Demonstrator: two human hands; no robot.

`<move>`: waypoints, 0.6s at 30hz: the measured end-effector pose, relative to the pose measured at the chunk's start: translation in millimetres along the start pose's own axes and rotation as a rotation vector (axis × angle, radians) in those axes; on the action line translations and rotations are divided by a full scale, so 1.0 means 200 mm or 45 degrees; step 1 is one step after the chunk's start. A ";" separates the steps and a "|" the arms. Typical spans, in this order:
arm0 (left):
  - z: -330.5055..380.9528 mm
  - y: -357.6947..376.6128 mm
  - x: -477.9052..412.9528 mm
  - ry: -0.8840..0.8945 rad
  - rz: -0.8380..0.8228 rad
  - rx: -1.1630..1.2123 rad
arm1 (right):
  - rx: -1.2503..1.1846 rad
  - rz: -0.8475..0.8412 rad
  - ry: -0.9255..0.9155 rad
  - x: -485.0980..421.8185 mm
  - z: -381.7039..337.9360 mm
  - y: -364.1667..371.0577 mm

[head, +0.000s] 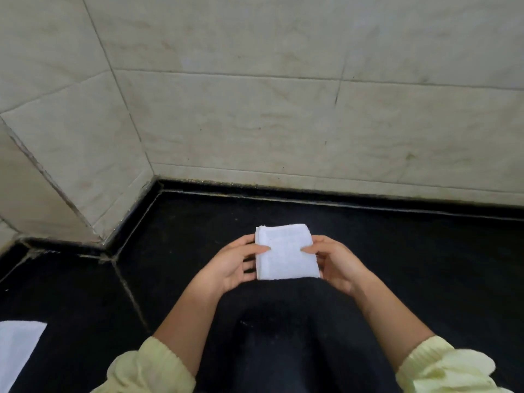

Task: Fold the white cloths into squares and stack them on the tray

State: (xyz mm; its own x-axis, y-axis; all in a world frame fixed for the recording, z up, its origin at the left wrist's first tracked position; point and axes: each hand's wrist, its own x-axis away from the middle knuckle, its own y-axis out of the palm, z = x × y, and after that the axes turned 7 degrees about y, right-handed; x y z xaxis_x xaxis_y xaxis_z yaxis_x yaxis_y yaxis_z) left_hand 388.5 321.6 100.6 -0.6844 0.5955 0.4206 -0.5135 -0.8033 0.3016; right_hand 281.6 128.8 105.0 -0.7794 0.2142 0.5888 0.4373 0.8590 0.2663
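Note:
A white cloth (285,252), folded into a small thick square, is held above my dark-clad knee in the middle of the view. My left hand (231,265) grips its left edge, thumb on top and fingers underneath. My right hand (337,263) grips the right edge the same way. A flat white thing (17,351) lies at the lower left edge, cut off by the frame; whether it is a cloth or the tray I cannot tell.
A black tiled floor (425,265) spreads all around me. Pale marble wall tiles (283,109) rise behind it and form a corner at the left. My dark-clothed leg (286,336) fills the lower middle.

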 end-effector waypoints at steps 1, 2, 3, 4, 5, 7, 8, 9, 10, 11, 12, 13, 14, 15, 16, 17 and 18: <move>-0.01 0.05 -0.01 -0.019 -0.026 -0.022 | -0.026 0.036 -0.018 0.04 0.01 -0.04; -0.02 0.11 -0.02 -0.035 -0.049 -0.043 | -0.047 0.067 -0.032 0.09 0.01 -0.08; -0.03 0.18 -0.02 -0.045 -0.079 -0.064 | -0.066 0.101 -0.047 0.13 0.02 -0.14; -0.04 0.25 -0.03 -0.052 -0.110 -0.089 | -0.089 0.129 -0.065 0.18 0.03 -0.20; -0.05 0.33 -0.04 -0.058 -0.146 -0.112 | -0.110 0.163 -0.094 0.24 0.02 -0.26; -0.06 0.50 -0.05 -0.053 -0.214 -0.148 | -0.144 0.225 -0.147 0.33 0.00 -0.41; -0.06 0.54 -0.06 -0.047 -0.233 -0.153 | -0.148 0.240 -0.155 0.35 -0.01 -0.44; -0.07 0.66 -0.07 -0.048 -0.281 -0.173 | -0.169 0.281 -0.180 0.41 -0.02 -0.54; -0.08 0.74 -0.07 -0.052 -0.309 -0.184 | -0.178 0.310 -0.203 0.46 -0.02 -0.61; -0.09 0.80 -0.08 -0.048 -0.329 -0.194 | -0.183 0.334 -0.211 0.49 -0.03 -0.65; -0.11 0.91 -0.09 -0.045 -0.363 -0.208 | -0.196 0.367 -0.225 0.54 -0.04 -0.74; -0.12 1.00 -0.10 -0.042 -0.392 -0.212 | -0.204 0.393 -0.238 0.59 -0.04 -0.82; -0.14 1.09 -0.10 -0.045 -0.415 -0.221 | -0.216 0.414 -0.249 0.63 -0.05 -0.89; -0.18 1.23 -0.11 -0.041 -0.445 -0.224 | -0.226 0.448 -0.267 0.71 -0.07 -1.01; -0.20 1.34 -0.10 -0.039 -0.459 -0.223 | -0.229 0.474 -0.278 0.75 -0.08 -1.10; -0.22 1.45 -0.10 -0.038 -0.469 -0.230 | -0.235 0.496 -0.281 0.80 -0.09 -1.18; -0.26 1.60 -0.09 -0.043 -0.488 -0.236 | -0.243 0.525 -0.297 0.88 -0.10 -1.31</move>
State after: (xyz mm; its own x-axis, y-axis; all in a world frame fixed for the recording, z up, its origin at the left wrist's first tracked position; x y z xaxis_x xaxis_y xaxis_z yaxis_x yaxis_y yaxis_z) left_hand 208.8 54.6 144.5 -0.4103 0.8475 0.3369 -0.8138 -0.5070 0.2843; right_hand 39.5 -67.5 154.7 -0.5945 0.6344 0.4941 0.7869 0.5855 0.1951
